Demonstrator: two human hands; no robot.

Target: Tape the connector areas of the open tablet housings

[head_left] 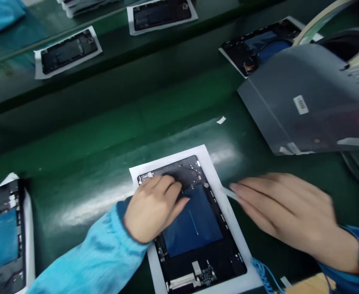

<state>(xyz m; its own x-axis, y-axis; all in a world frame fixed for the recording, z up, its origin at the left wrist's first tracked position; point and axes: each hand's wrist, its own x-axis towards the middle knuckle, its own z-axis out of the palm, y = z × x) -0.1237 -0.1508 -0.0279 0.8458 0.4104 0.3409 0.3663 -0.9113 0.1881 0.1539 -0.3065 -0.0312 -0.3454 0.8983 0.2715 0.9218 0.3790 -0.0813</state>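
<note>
Left hand [155, 208] curls over the tablet [210, 257]; right hand [290, 212] pinches a strip [230, 193].
The tablet lies beneath the left hand, perhaps steadied by it; whether that hand grips anything is hidden. Below, a sheet [204, 155] likely shields the tablet from the table [84, 171].

A black tablet chassis [210, 261] with a blue panel [194, 220] is laid on a white sheet [231, 216] on the green worktable [136, 118]. The left hand [153, 208] is placed over its upper left part, fingers curled; whether anything is gripped there cannot be made out. A pale strip [230, 193] is pinched in the slightly blurred right hand [292, 212], beside the sheet's right edge. A second chassis [20, 245] is cut off at far left. A grey machine [305, 102] is seen at upper right.
</note>
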